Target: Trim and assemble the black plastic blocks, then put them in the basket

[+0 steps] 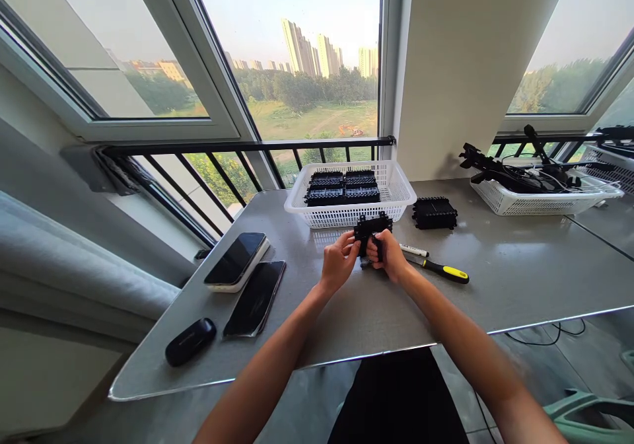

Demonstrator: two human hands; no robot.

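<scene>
My left hand (339,258) pinches the left side of a black plastic piece with notched edges (372,223), held just above the table in front of the white basket. My right hand (388,256) is closed at the piece's lower right side, its fingers curled round a black part. Whether that part is separate or belongs to the same piece, I cannot tell. Beside my right hand lie a white marker (414,250) and a tool with a black and yellow handle (448,271); its far end is partly hidden by the hand.
The white basket (308,215) holds several black ribbed blocks (341,188). Another black ribbed block (434,213) lies to its right. A second basket (532,203) carries black parts and cables. Two phone-like devices (255,298) and a dark case (191,342) lie on the left.
</scene>
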